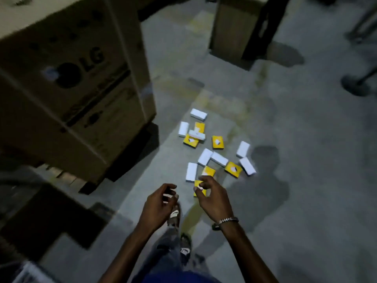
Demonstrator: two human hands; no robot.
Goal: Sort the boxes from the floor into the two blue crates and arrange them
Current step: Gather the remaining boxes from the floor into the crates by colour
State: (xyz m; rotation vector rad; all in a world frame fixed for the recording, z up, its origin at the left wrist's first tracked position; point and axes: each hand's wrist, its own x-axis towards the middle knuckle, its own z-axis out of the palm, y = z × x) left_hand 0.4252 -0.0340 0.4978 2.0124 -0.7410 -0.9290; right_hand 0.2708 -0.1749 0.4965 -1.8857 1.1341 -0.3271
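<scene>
White small boxes (199,114) and yellow boxes (217,142) bearing a white mark, scattered over grey concrete floor (295,129) stained faintly yellow. Brown cardboard carton (67,78) printed with a black LG logo. Silver bracelet (227,219) on the right wrist. Blue-grey jeans (163,254), torn in patches.

The small boxes (214,148) lie on the floor (295,139), just ahead of both hands. A big carton (71,78) stands to their left. Another carton (230,27) stands farther back.
</scene>
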